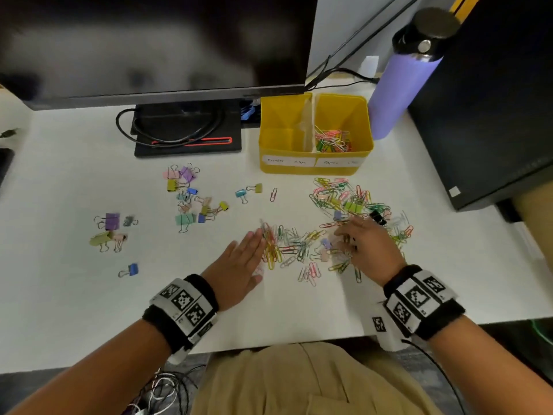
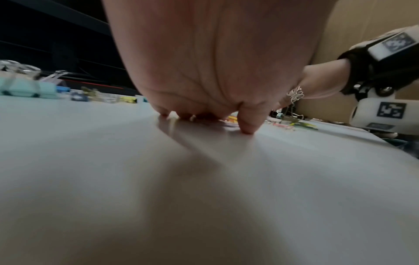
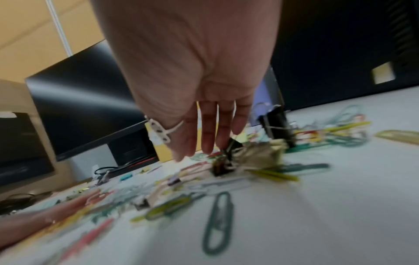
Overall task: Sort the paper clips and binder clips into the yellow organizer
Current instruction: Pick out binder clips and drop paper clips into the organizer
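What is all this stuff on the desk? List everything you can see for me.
yellow organizer: one, yellow, two labelled compartments, desk rear.
paper clips in organizer: a heap, mixed colours, right compartment; left one looks empty.
loose paper clips: many, mixed colours, between and beyond the hands.
binder clips: many, pastel, scattered left; a few among the paper clips.
black binder clip: one, beside the right hand.
monitor: one, black, rear.
bottle: one, purple, black lid, right of organizer.
desk: white.
left hand: flat, fingers against the paper clips.
right hand: fingers down among the clips.
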